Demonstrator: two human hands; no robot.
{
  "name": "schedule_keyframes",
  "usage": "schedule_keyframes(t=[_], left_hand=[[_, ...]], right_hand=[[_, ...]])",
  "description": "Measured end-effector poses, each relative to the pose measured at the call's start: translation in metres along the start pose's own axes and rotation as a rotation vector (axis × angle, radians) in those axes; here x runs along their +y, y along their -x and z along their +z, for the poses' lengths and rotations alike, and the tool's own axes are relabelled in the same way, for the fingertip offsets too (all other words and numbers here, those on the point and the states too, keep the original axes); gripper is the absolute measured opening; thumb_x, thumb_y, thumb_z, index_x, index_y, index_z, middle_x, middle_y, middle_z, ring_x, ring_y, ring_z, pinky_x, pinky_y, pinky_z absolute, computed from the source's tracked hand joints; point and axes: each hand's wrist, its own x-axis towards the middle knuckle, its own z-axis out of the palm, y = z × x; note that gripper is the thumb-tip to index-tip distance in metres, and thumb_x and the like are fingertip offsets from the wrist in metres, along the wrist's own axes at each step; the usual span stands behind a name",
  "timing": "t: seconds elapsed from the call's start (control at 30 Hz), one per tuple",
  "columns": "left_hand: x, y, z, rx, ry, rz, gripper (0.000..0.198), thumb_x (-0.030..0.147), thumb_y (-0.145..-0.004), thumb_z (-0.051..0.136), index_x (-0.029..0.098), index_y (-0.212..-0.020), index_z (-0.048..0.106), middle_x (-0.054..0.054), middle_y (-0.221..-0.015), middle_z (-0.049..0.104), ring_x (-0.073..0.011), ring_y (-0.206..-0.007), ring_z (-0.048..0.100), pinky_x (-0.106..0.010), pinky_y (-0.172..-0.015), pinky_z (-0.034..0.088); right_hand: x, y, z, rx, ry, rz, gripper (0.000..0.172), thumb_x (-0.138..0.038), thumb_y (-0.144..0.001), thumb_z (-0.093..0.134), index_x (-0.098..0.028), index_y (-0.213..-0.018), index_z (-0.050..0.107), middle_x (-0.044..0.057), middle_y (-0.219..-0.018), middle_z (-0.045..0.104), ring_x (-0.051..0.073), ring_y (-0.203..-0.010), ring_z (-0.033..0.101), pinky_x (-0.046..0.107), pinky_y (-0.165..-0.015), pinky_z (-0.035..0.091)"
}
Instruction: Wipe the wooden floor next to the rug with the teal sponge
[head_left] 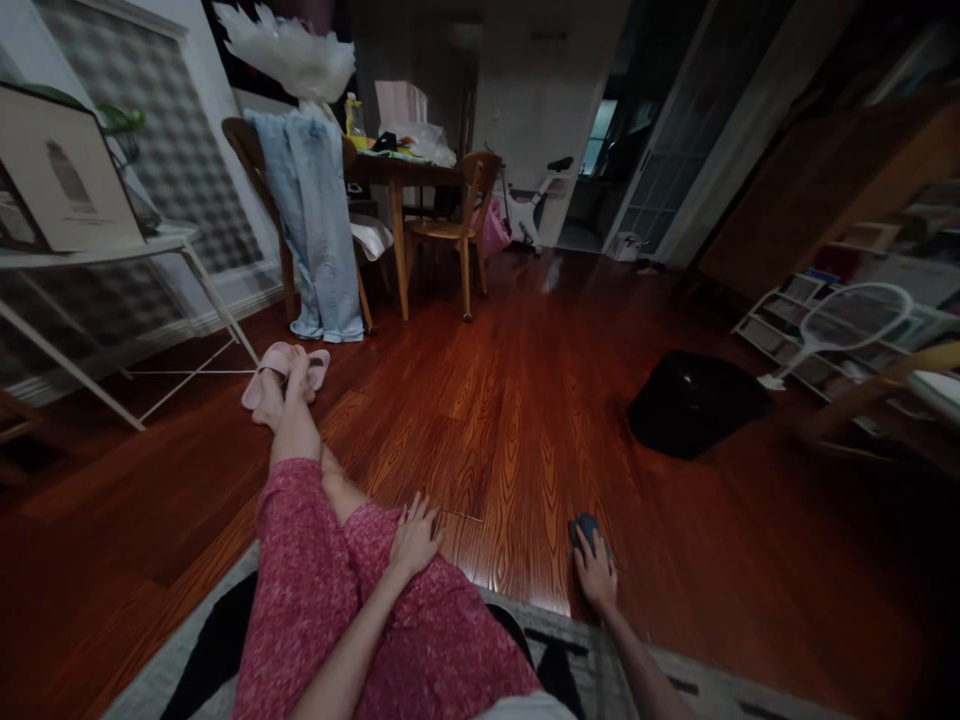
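Note:
I sit on a rug (585, 660) with my legs in pink trousers (315, 590) stretched over a red wooden floor (510, 400). My left hand (415, 537) lies flat on my knee with its fingers spread. My right hand (596, 572) rests on the floor to my right, its fingers laid over a small dark blue object (583, 528). Whether that object is gripped or only touched is unclear. My feet (281, 395) rest by pink slippers (262, 372).
A dark flat box (694, 400) lies on the floor ahead right. A wooden table (405, 170) with chairs (461, 225) stands at the back, jeans (319, 230) draped over one. A white shelf (112, 250) is at left, a racket (847, 320) and racks at right.

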Motion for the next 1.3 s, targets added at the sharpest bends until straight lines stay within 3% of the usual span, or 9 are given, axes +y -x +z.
schedule_keyframes(t=[0.13,0.3,0.4,0.5,0.6,0.77,0.87,1.07,1.3], left_hand=[[0.0,-0.001,0.002,0.014,-0.005,0.003,0.055,0.038,-0.093,0.038,0.02,-0.143,0.053,-0.009,-0.162,0.035,-0.0254,-0.154,0.016,-0.049,-0.125,0.018],[-0.001,-0.003,0.005,0.009,-0.002,-0.001,0.057,0.038,-0.093,0.039,0.018,-0.145,0.051,-0.01,-0.162,0.034,-0.0257,-0.154,0.015,-0.049,-0.125,0.018],[0.0,-0.003,0.003,0.008,-0.004,-0.001,0.055,0.039,-0.094,0.039,0.019,-0.143,0.052,-0.009,-0.163,0.033,-0.0251,-0.155,0.015,-0.048,-0.125,0.017],[0.0,-0.001,0.001,0.01,-0.007,0.001,0.054,0.039,-0.095,0.039,0.019,-0.143,0.053,-0.009,-0.162,0.034,-0.0252,-0.154,0.016,-0.047,-0.125,0.017],[0.0,-0.001,0.001,0.012,-0.016,0.006,0.053,0.038,-0.095,0.039,0.018,-0.141,0.054,-0.01,-0.162,0.035,-0.0258,-0.154,0.017,-0.048,-0.125,0.017],[-0.003,-0.003,0.007,0.051,-0.021,0.028,0.05,0.038,-0.096,0.041,0.018,-0.139,0.057,-0.01,-0.16,0.038,-0.0271,-0.153,0.02,-0.049,-0.124,0.022],[-0.005,-0.004,0.011,0.061,-0.017,0.037,0.051,0.037,-0.095,0.042,0.018,-0.14,0.056,-0.011,-0.16,0.038,-0.0276,-0.153,0.02,-0.05,-0.124,0.023],[-0.003,-0.002,0.007,0.053,-0.006,0.027,0.052,0.037,-0.095,0.042,0.019,-0.141,0.055,-0.01,-0.16,0.037,-0.0261,-0.154,0.018,-0.05,-0.124,0.022],[-0.001,-0.003,0.005,0.05,-0.004,0.025,0.053,0.036,-0.094,0.042,0.018,-0.142,0.054,-0.011,-0.161,0.035,-0.0261,-0.154,0.018,-0.051,-0.123,0.023]], right_hand=[[-0.064,-0.025,0.009,0.026,-0.016,0.072,0.063,-0.039,-0.098,0.014,-0.033,-0.16,0.017,0.006,-0.167,0.023,0.03,-0.154,0.016,0.062,-0.118,0.017],[-0.166,0.004,0.041,-0.125,-0.03,-0.374,0.056,-0.038,-0.101,0.023,-0.041,-0.157,0.026,-0.002,-0.167,0.023,0.025,-0.154,0.015,0.057,-0.121,0.014],[-0.193,0.036,0.049,-0.246,-0.066,-0.639,0.053,-0.039,-0.1,0.032,-0.041,-0.153,0.036,-0.002,-0.167,0.024,0.023,-0.154,0.017,0.053,-0.123,0.015],[-0.169,0.054,0.039,-0.35,-0.086,-0.827,0.051,-0.044,-0.1,0.036,-0.041,-0.151,0.041,-0.002,-0.166,0.027,0.022,-0.153,0.02,0.049,-0.124,0.017],[-0.102,0.052,0.022,-0.301,-0.074,-0.791,0.05,-0.047,-0.1,0.034,-0.04,-0.149,0.044,-0.001,-0.164,0.031,0.022,-0.152,0.025,0.048,-0.123,0.021],[0.022,0.034,0.006,0.046,-0.043,-0.396,0.053,-0.045,-0.098,0.028,-0.037,-0.145,0.051,0.002,-0.158,0.042,0.023,-0.147,0.034,0.051,-0.116,0.033],[0.042,0.023,0.01,0.253,-0.062,-0.056,0.056,-0.044,-0.097,0.024,-0.035,-0.146,0.05,0.006,-0.156,0.044,0.027,-0.147,0.035,0.056,-0.111,0.036],[-0.066,0.0,0.036,0.44,-0.111,0.302,0.059,-0.035,-0.097,0.022,-0.025,-0.152,0.043,0.018,-0.16,0.035,0.035,-0.149,0.028,0.064,-0.108,0.032],[-0.2,0.015,0.076,0.091,-0.082,-0.539,0.05,-0.031,-0.1,0.032,-0.037,-0.146,0.049,0.004,-0.159,0.041,0.023,-0.148,0.033,0.053,-0.117,0.029]])
